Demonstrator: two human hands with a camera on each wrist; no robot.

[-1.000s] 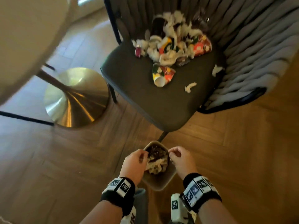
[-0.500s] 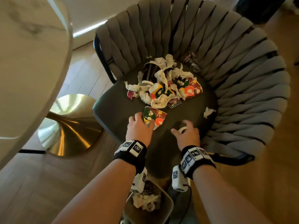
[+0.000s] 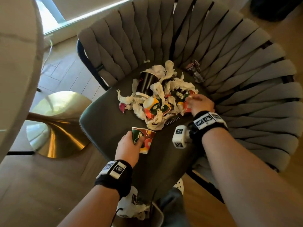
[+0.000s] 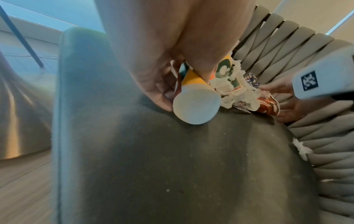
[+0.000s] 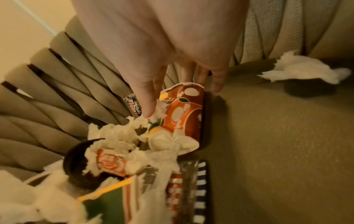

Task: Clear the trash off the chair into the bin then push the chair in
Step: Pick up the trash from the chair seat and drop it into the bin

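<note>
Left hand: the left hand has its fingers and thumb curled round a colourful printed paper cup with a white base, which lies on its side near the front of the seat; the cup's base points back toward the wrist.
Right hand: the right hand reaches into the right edge of the heap with fingers spread, thumb on one side and fingers on the other side of a crumpled orange-red patterned paper cup; whether it already grips the cup, I cannot tell.
Trash heap: torn white tissue strips, a black paper cup lying on its side and more printed cups sit piled at the back of the seat, just beyond the left hand.
Chair: dark grey padded seat with a curved backrest of woven grey straps.
Stray scrap: a white tissue piece lies apart, by the backrest.
Bin: a small bin holding tissue stands on the floor below the seat's front edge.
</note>
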